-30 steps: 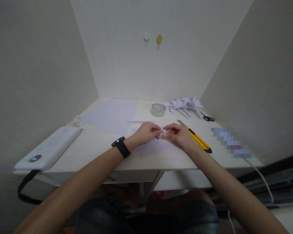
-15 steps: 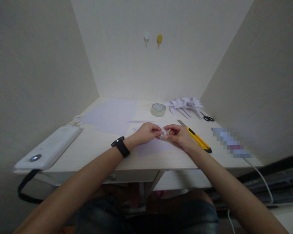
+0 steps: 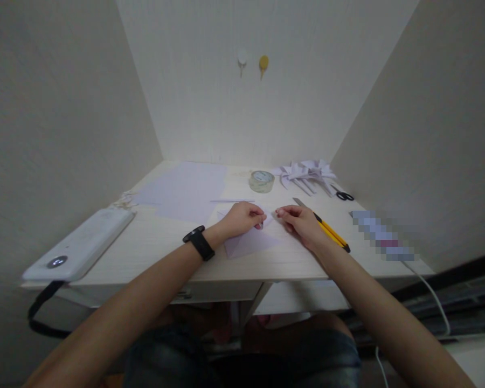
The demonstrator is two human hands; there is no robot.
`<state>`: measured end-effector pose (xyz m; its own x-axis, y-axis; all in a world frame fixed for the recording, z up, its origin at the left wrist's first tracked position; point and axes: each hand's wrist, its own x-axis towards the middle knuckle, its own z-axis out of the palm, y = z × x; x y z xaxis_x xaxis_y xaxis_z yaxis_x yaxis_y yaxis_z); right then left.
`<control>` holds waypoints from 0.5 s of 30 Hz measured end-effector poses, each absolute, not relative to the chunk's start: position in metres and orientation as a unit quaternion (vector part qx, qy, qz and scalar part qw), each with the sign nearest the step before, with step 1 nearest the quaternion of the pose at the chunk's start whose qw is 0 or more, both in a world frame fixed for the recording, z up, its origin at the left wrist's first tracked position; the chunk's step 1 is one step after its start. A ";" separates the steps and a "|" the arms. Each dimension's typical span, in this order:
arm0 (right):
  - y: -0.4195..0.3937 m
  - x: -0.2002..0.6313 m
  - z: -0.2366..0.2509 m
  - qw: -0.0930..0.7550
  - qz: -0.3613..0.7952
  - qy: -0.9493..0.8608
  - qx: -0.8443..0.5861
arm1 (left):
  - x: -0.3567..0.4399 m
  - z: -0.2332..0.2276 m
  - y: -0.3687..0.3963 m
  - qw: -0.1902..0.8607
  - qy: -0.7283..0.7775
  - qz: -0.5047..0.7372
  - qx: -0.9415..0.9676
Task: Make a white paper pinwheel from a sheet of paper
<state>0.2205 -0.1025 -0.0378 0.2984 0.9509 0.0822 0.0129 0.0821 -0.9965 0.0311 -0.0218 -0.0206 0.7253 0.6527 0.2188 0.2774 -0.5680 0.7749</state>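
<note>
Folded paper (image 3: 248, 241) flat on desk (image 3: 153, 245), centre of frame. Left hand (image 3: 242, 218) nearer, fingers curled, pinching its upper edge. Right hand (image 3: 301, 222) just right of it, apart, fingers loosely bent, holding nothing visible. Yellow knife (image 3: 327, 230) beside right hand.

A small sheet of pale lilac paper (image 3: 248, 241) lies flat on the light wooden desk, near its front edge. It looks creased, with a pointed corner toward the front left. Its far edge is partly hidden, so its full outline cannot be told.
</note>
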 end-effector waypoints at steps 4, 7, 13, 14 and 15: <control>-0.103 0.228 -0.035 0.632 0.521 -0.372 -0.437 | 0.031 -0.020 -0.022 0.362 0.267 0.250 0.857; -0.105 0.230 -0.035 0.632 0.549 -0.358 -0.413 | 0.031 -0.019 -0.023 0.369 0.266 0.248 0.856; -0.109 0.228 -0.036 0.608 0.554 -0.393 -0.411 | 0.030 -0.019 -0.023 0.358 0.267 0.251 0.859; -0.110 0.228 -0.036 0.607 0.553 -0.397 -0.410 | 0.030 -0.019 -0.023 0.361 0.269 0.254 0.856; -0.110 0.228 -0.036 0.607 0.551 -0.399 -0.409 | 0.030 -0.020 -0.022 0.369 0.272 0.255 0.851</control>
